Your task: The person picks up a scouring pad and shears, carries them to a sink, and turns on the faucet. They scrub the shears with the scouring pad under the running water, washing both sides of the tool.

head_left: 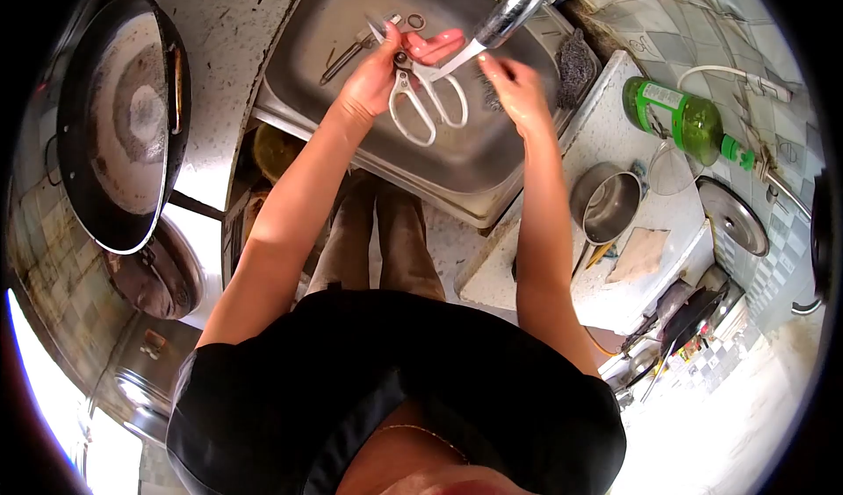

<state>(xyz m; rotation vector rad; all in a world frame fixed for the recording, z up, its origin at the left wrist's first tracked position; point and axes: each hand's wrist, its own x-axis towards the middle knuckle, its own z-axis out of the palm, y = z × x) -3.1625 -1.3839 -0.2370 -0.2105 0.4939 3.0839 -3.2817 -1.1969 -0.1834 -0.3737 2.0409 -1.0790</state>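
Observation:
A pair of scissors point(428, 91) with white handles is gripped in my left hand point(376, 75), its fingers around the pivot and the loops hanging toward me. Water from the chrome faucet point(518, 8) runs onto the scissors over the steel sink point(299, 74). My right hand point(520, 91) is just right of the stream, slightly smeared by motion, its fingers closed on a dark grey scouring pad point(492, 93) that partly shows beside them. On the sink bottom, a peeler-like metal utensil point(344, 63) lies behind my left hand, near the drain ring point(415, 22).
A grey mesh scrubber point(576, 67) sits in the sink's right corner. On the right counter are a green soap bottle point(680, 118), a small saucepan point(606, 204), a strainer point(672, 168) and a pot lid point(733, 216). A large frying pan point(132, 126) stands at left.

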